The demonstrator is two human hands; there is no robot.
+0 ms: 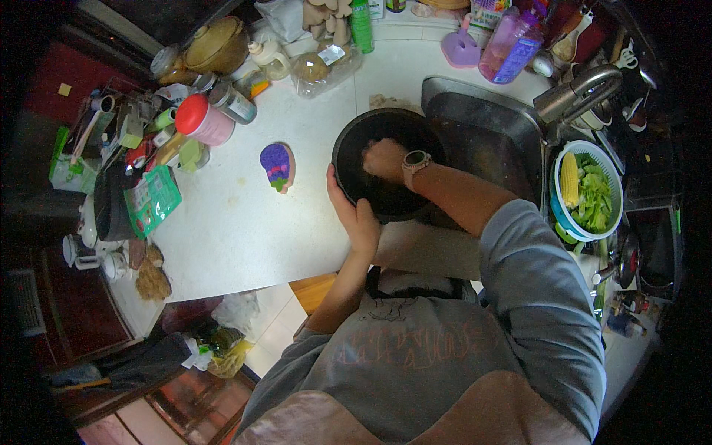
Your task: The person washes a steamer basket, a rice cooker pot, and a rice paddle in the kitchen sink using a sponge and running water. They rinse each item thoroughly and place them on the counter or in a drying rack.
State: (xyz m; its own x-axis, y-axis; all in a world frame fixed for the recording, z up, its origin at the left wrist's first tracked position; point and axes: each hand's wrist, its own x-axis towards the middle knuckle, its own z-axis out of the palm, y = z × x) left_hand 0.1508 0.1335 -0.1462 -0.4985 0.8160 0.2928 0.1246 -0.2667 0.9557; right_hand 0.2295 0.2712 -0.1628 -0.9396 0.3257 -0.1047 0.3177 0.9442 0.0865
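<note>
A deep, round black pot [409, 125] stands before me where the counter meets the sink, overlapping the sink's left edge. My left hand [359, 222] grips the pot's near left rim, with its fingers along the outer wall. Inside the pot is my right hand [385, 160], its fingers curled towards the inner wall. Whether those fingers hold anything is hidden. A wristwatch [416, 160] is on my right wrist. To the left of the pot, an eggplant-shaped purple and pink sponge [276, 166] lies on the white counter [239, 222].
The sink [495, 144] with its metal faucet [573, 97] is on the right. Beside it, a colander [556, 208] holds corn and leafy greens. A purple bottle [509, 55] stands behind. Jars, a red-lidded canister [203, 119] and a green pouch [153, 200] crowd the left side.
</note>
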